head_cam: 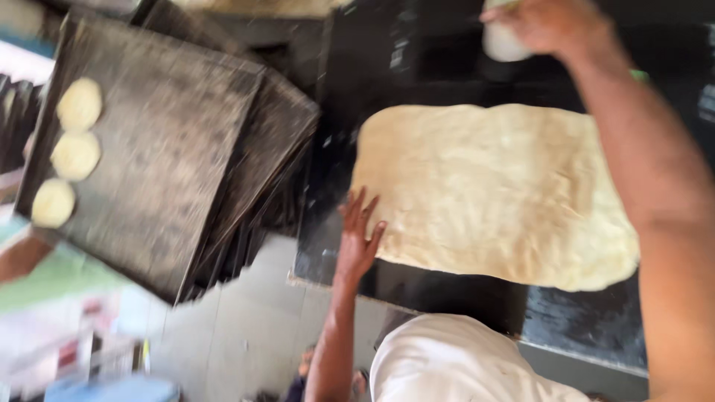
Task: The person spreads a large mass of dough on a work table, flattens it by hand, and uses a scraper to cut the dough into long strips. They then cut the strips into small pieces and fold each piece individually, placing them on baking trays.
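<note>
A large rolled-out sheet of pale dough lies flat on a dark worktop. My left hand rests open with fingers spread at the sheet's near left edge, touching it. My right hand reaches to the far side of the worktop and grips a white round container. My right forearm crosses above the right side of the dough.
To the left stands a stack of dark, worn baking trays; the top one carries three round dough pieces along its left edge. Grey floor tiles show below. Another person's arm appears at the far left.
</note>
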